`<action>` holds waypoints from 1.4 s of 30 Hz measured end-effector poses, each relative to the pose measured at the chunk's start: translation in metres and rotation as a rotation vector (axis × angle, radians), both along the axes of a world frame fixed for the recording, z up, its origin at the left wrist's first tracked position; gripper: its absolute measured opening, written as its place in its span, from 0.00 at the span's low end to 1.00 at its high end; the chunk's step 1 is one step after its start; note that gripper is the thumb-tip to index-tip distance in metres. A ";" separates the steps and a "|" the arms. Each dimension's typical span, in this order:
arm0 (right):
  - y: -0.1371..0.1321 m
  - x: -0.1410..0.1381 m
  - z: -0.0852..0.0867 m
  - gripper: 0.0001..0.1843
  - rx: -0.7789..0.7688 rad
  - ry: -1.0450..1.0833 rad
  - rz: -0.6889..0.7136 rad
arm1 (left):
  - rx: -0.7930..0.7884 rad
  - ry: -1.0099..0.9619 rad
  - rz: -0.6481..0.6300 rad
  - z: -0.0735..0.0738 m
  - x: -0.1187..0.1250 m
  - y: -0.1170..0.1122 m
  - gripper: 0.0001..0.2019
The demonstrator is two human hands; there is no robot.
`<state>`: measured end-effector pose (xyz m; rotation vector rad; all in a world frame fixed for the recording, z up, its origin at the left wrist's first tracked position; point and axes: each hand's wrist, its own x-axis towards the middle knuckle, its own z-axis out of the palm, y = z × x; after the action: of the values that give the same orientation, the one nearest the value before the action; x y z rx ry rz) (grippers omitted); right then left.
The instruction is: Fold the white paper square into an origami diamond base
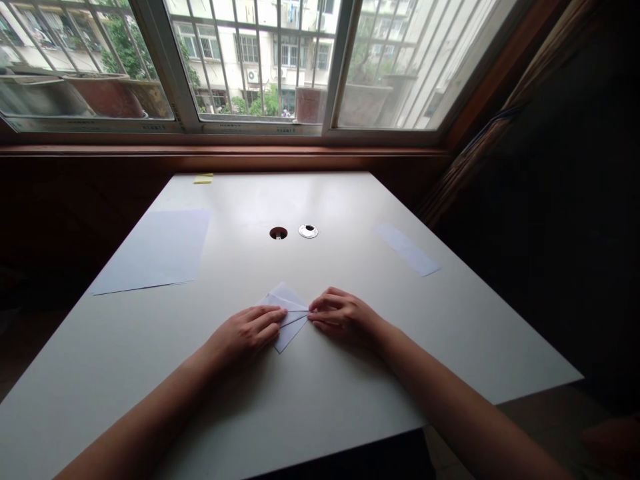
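Observation:
A small folded piece of white paper (286, 300) lies on the white table (320, 400) in front of me. My left hand (246, 331) rests flat on its left part, fingers stretched out and pressing it down. My right hand (340, 316) has its fingers curled together, with the fingertips pinching the right tip of the folded paper. Both forearms reach in from the near edge.
A flat white sheet (155, 250) lies at the left of the table and a narrow paper strip (406, 249) at the right. A cable hole (279, 233) and its loose round cap (308, 231) sit mid-table. A yellow sticky note (203, 178) lies by the far edge under the window.

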<state>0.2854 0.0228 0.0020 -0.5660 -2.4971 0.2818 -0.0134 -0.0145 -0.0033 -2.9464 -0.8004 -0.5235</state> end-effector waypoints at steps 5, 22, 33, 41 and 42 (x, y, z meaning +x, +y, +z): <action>0.001 0.002 -0.002 0.11 -0.010 0.030 0.000 | 0.029 0.004 0.006 0.000 -0.003 0.005 0.16; -0.007 -0.010 0.001 0.18 0.113 -0.151 0.063 | 0.001 -0.034 0.047 -0.004 -0.014 0.014 0.19; -0.014 -0.018 0.007 0.15 0.053 -0.155 0.060 | -0.027 -0.019 0.090 -0.004 -0.011 0.013 0.18; -0.013 -0.016 0.007 0.21 0.013 -0.122 0.128 | -0.038 -0.022 0.079 -0.002 -0.007 0.011 0.19; -0.013 -0.016 0.006 0.22 0.012 -0.113 0.123 | -0.041 -0.018 0.075 -0.001 -0.007 0.011 0.19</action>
<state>0.2698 0.0100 0.0082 -0.4357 -2.6465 0.2880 -0.0208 -0.0037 -0.0046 -2.9382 -0.9309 -0.5358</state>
